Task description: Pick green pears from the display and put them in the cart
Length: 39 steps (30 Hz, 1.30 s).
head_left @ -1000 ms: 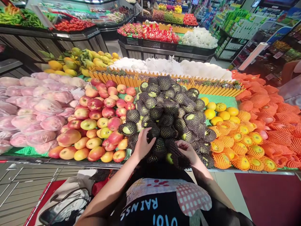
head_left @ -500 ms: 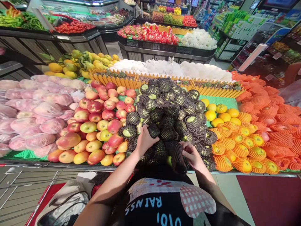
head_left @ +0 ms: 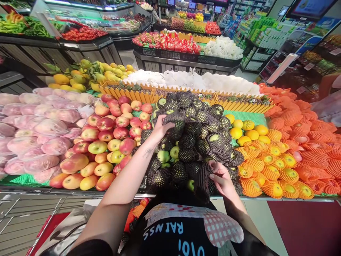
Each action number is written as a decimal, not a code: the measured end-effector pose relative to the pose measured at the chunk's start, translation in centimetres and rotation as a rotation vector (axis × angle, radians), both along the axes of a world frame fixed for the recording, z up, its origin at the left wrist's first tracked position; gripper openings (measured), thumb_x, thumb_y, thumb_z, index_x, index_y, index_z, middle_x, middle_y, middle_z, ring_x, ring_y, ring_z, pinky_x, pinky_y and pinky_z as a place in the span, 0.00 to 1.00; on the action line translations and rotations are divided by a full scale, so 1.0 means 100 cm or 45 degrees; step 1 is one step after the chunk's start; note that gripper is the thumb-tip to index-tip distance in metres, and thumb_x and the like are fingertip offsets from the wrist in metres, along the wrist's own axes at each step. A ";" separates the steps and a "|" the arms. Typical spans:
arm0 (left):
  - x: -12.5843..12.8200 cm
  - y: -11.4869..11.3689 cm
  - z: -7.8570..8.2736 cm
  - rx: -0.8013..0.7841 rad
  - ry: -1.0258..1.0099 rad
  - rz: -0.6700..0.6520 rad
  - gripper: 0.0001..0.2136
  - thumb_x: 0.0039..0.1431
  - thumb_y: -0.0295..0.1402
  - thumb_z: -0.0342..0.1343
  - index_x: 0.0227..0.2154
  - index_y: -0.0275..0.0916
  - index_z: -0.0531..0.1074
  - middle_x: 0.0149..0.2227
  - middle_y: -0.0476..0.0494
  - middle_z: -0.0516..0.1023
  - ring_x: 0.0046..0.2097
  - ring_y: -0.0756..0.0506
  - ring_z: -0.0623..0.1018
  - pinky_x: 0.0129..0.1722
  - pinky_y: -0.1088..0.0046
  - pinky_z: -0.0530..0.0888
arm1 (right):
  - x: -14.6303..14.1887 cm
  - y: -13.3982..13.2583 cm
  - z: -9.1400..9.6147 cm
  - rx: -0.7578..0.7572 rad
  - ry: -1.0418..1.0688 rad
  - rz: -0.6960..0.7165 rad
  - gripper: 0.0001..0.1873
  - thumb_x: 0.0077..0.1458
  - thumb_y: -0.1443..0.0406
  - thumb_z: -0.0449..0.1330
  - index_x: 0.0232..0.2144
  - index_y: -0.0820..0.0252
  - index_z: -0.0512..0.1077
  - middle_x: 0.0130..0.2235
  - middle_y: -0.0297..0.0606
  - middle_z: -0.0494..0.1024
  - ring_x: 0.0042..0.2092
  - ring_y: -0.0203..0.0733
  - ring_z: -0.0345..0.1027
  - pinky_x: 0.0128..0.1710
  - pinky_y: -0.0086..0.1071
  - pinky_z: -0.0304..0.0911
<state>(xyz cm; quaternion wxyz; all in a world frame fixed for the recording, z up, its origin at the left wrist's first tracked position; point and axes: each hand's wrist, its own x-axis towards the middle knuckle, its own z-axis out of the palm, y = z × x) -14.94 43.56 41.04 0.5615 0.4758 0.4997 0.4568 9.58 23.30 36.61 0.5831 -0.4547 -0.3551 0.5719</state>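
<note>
My left hand [head_left: 161, 129] is closed around a green fruit in a black foam net [head_left: 176, 121], over the upper left part of a pile of green fruit in the same nets [head_left: 190, 124]. Below that hand, a few bare green tops [head_left: 163, 156] show in the pile. Near the front edge, the fingers of my right hand [head_left: 220, 176] pinch a loose-looking black foam net [head_left: 203, 177]. Whether fruit is inside that net I cannot tell.
Red and yellow apples [head_left: 105, 135] lie left of the pile, with pink bagged fruit [head_left: 42, 131] beyond. Oranges [head_left: 252, 133] and orange-netted fruit [head_left: 277, 167] are on the right. A low yellow fence [head_left: 133, 93] runs behind. A wire cart [head_left: 39, 217] stands at lower left.
My left hand has moved up and away from me, now with a netted fruit in it; bare green fruit shows lower down. My right hand stays at the black net, almost unmoved.
</note>
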 end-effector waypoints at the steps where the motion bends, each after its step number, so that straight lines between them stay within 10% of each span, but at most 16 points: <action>1: 0.012 0.014 0.003 0.075 0.023 0.049 0.22 0.45 0.35 0.62 0.44 0.42 0.63 0.42 0.48 0.72 0.39 0.47 0.74 0.32 0.74 0.71 | 0.001 -0.001 0.002 -0.003 0.002 -0.010 0.18 0.35 0.65 0.75 0.19 0.55 0.67 0.39 0.34 0.73 0.44 0.45 0.63 0.45 0.36 0.59; 7: 0.075 0.071 -0.003 0.614 0.428 -0.018 0.29 0.49 0.32 0.63 0.54 0.36 0.62 0.56 0.34 0.70 0.58 0.38 0.72 0.61 0.59 0.67 | 0.008 -0.013 0.002 -0.014 0.029 -0.095 0.24 0.35 0.61 0.75 0.21 0.54 0.61 0.40 0.36 0.70 0.40 0.46 0.63 0.39 0.37 0.60; 14: 0.084 0.081 -0.001 0.422 0.851 -0.262 0.36 0.57 0.39 0.60 0.67 0.36 0.57 0.67 0.27 0.61 0.68 0.26 0.61 0.67 0.47 0.58 | 0.020 -0.024 -0.008 0.023 -0.008 -0.170 0.19 0.37 0.69 0.72 0.20 0.55 0.63 0.40 0.34 0.70 0.45 0.45 0.62 0.47 0.37 0.57; 18: 0.069 0.040 0.011 0.645 0.847 -0.270 0.35 0.62 0.44 0.57 0.68 0.36 0.54 0.71 0.29 0.53 0.72 0.29 0.52 0.69 0.44 0.52 | 0.017 -0.025 -0.010 0.037 -0.102 -0.169 0.17 0.38 0.71 0.71 0.22 0.54 0.65 0.40 0.34 0.71 0.47 0.46 0.61 0.49 0.37 0.55; 21: 0.059 -0.027 0.014 0.824 0.760 -0.619 0.24 0.64 0.44 0.55 0.61 0.45 0.65 0.70 0.38 0.57 0.72 0.34 0.54 0.69 0.44 0.54 | 0.010 -0.021 -0.015 0.082 -0.147 -0.119 0.16 0.37 0.71 0.70 0.25 0.53 0.67 0.38 0.34 0.71 0.45 0.46 0.62 0.48 0.38 0.56; 24: 0.052 -0.100 0.003 0.616 0.536 -1.165 0.19 0.64 0.42 0.56 0.56 0.45 0.69 0.61 0.37 0.72 0.63 0.38 0.70 0.64 0.54 0.67 | 0.002 -0.015 -0.015 0.113 -0.137 -0.018 0.16 0.37 0.70 0.69 0.28 0.52 0.68 0.38 0.34 0.71 0.44 0.47 0.63 0.46 0.38 0.57; 28: 0.038 -0.156 -0.016 0.454 0.510 -1.198 0.18 0.64 0.39 0.57 0.54 0.41 0.69 0.56 0.35 0.74 0.59 0.38 0.74 0.60 0.57 0.71 | -0.002 -0.007 0.006 0.086 -0.147 0.038 0.18 0.38 0.69 0.70 0.32 0.51 0.70 0.41 0.35 0.71 0.45 0.47 0.64 0.43 0.35 0.60; 33: 0.007 -0.155 -0.016 0.442 0.386 -0.825 0.10 0.66 0.42 0.54 0.39 0.41 0.73 0.43 0.42 0.77 0.45 0.42 0.76 0.47 0.64 0.74 | -0.006 -0.004 0.035 -0.131 -0.234 0.407 0.19 0.45 0.60 0.68 0.42 0.51 0.76 0.44 0.39 0.75 0.47 0.51 0.66 0.42 0.37 0.63; 39: -0.014 -0.116 -0.036 0.546 0.627 -0.693 0.11 0.68 0.38 0.49 0.32 0.42 0.72 0.42 0.43 0.77 0.47 0.43 0.76 0.51 0.65 0.71 | -0.020 0.007 0.003 -0.279 -0.409 0.289 0.17 0.55 0.48 0.62 0.34 0.54 0.75 0.34 0.34 0.76 0.36 0.44 0.68 0.36 0.35 0.61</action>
